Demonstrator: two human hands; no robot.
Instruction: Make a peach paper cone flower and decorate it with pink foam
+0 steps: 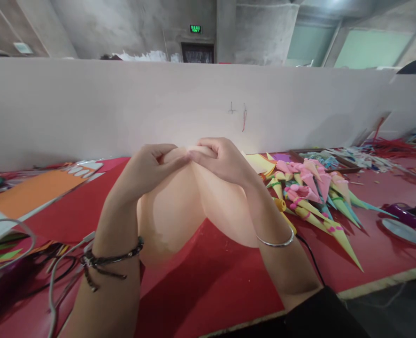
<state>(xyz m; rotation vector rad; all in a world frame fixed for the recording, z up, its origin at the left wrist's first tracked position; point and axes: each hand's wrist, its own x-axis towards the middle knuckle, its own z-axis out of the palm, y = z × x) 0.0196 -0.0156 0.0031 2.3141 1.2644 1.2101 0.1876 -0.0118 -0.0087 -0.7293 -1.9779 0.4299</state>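
Far sign (195, 29) reads "EXIT". Far-right tray (350, 169) contains small pale-blue pieces (323, 159). Left hand (146, 169) and right hand (227, 160), fingers curled, pinch peach sheet (178, 206).

The left hand (148, 169) and right hand (225, 162), positioned close together, grip the upper part of a bent peach sheet (174, 209) above a red surface (384, 185), with an orange sheet (35, 190) lying to the left, piled multicoloured cones (323, 184) to the right, and a white partition (105, 108) standing behind.
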